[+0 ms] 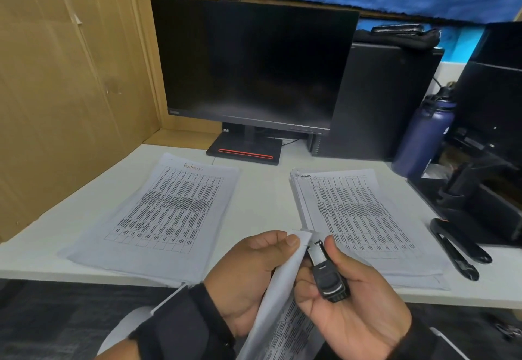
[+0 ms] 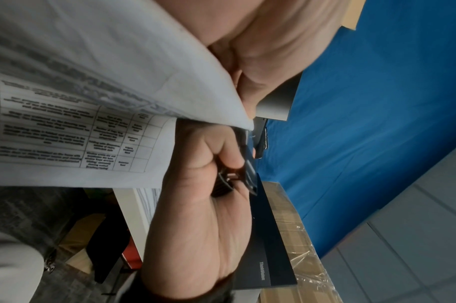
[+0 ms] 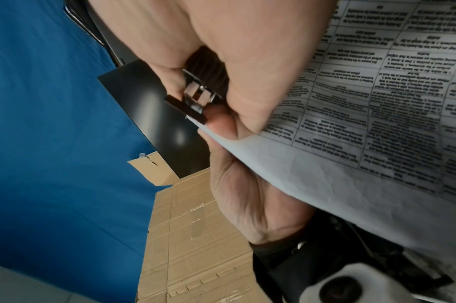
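Note:
My left hand [image 1: 278,248] pinches the top corner of a stapled bundle of printed papers [image 1: 282,300], thumb on the front sheet, held upright over the desk's front edge. My right hand [image 1: 334,255] grips a small black staple remover [image 1: 329,277], whose metal jaws meet that same corner. In the left wrist view the papers [image 2: 91,86] fill the left and the staple remover [image 2: 237,176] sits in the right hand [image 2: 203,215]. In the right wrist view the staple remover [image 3: 197,96] touches the papers' [image 3: 377,106] corner above the left hand [image 3: 247,194].
Two paper stacks lie on the white desk [image 1: 265,190]: one marked "Admin" [image 1: 169,212] at left, another [image 1: 358,212] at right. Behind stand a dark monitor [image 1: 248,65], a black tower [image 1: 375,99] and a purple bottle [image 1: 423,133]. Cardboard [image 1: 70,77] walls the left. A black stapler-like tool [image 1: 457,246] lies at right.

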